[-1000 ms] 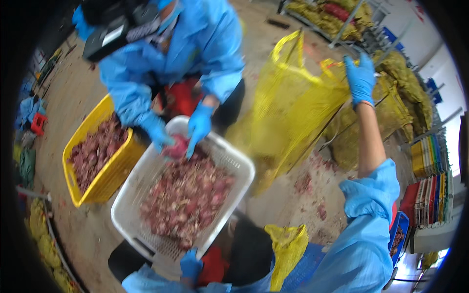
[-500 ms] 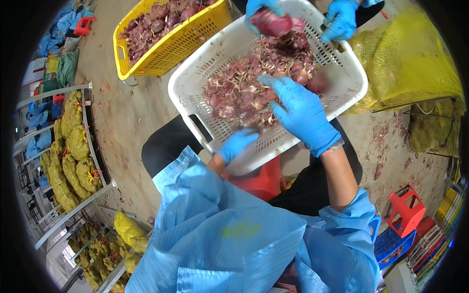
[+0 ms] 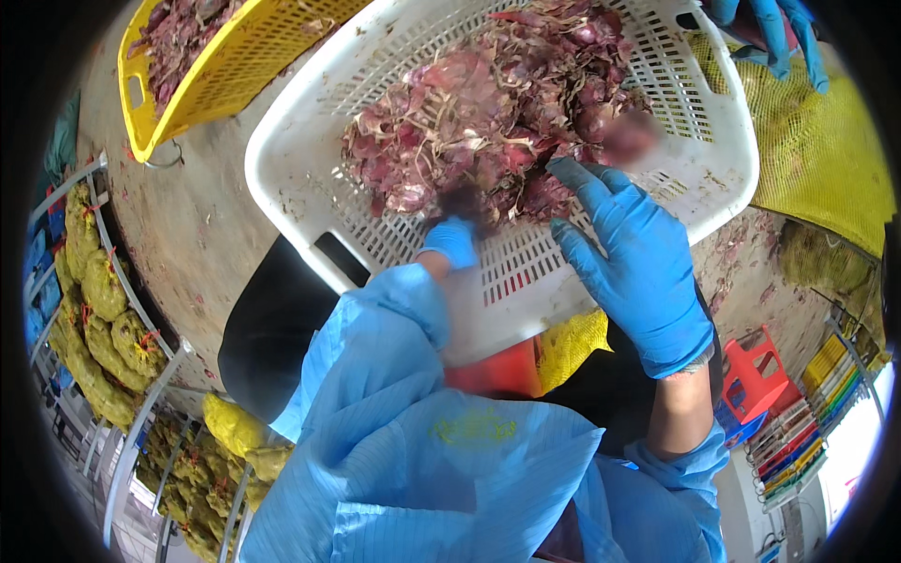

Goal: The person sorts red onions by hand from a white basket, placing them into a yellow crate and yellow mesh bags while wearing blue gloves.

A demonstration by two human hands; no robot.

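A white perforated plastic basket (image 3: 282, 159) rests across my lap, holding a heap of red onions and loose papery skins (image 3: 469, 122). My left hand (image 3: 452, 242), in a blue glove, reaches to the near edge of that heap; its fingers are lost in a dark blur, so what they touch or hold does not show. To its right, my right hand (image 3: 643, 272), also blue-gloved, has its fingers apart and stretched out, the tips at the heap's near right edge. One blurred round red onion (image 3: 629, 139) lies by the basket's right side.
At the top right, a co-worker's blue-gloved hand (image 3: 774, 42) is beside the basket. A yellow basket (image 3: 211, 70) of onions stands at the far left. Yellow mesh netting (image 3: 817, 141) is on the right, a red stool (image 3: 755, 375) below it. Filled mesh sacks (image 3: 103, 291) lie on a left rack.
The basket looks larger and closer. My left hand has moved in against the heap, while my right stays spread. The co-worker's hands have left the basket's far side; one shows at the right.
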